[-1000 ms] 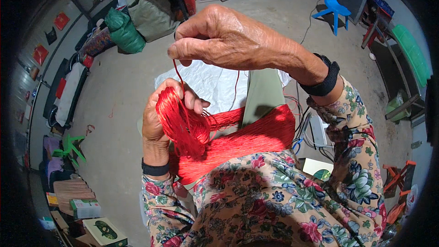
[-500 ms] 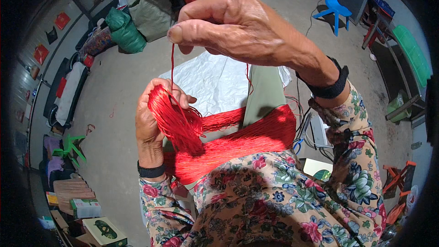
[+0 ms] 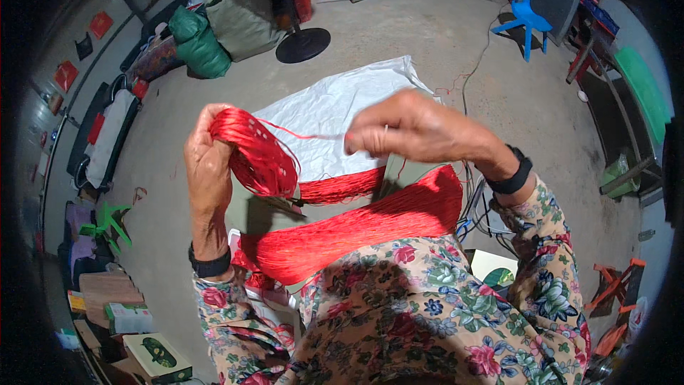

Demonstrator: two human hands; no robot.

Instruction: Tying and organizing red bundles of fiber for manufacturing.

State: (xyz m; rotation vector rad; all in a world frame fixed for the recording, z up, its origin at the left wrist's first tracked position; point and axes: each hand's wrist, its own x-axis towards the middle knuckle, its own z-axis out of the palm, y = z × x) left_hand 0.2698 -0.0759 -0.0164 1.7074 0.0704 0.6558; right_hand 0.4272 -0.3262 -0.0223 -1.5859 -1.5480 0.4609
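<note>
My left hand (image 3: 208, 171) grips a thick looped bundle of red thread (image 3: 258, 157), raised in front of me. A single red strand (image 3: 313, 135) runs from the bundle across to my right hand (image 3: 413, 132), which pinches it between fingertips at about the same height. Below the hands, a wide skein of red thread (image 3: 356, 232) lies draped across my lap and trails up toward the bundle. Both wrists wear dark bands, and my sleeves are floral.
A white sheet (image 3: 335, 110) is spread on the concrete floor ahead. Green sacks (image 3: 203, 43) and a fan base (image 3: 303, 44) stand at the back left, a blue child's chair (image 3: 524, 11) at the back right. Boxes (image 3: 153, 356) and cables (image 3: 474, 207) lie near me.
My right hand has dropped from high above the bundle to level with it, drawing the strand sideways. My left hand has lifted the bundle higher.
</note>
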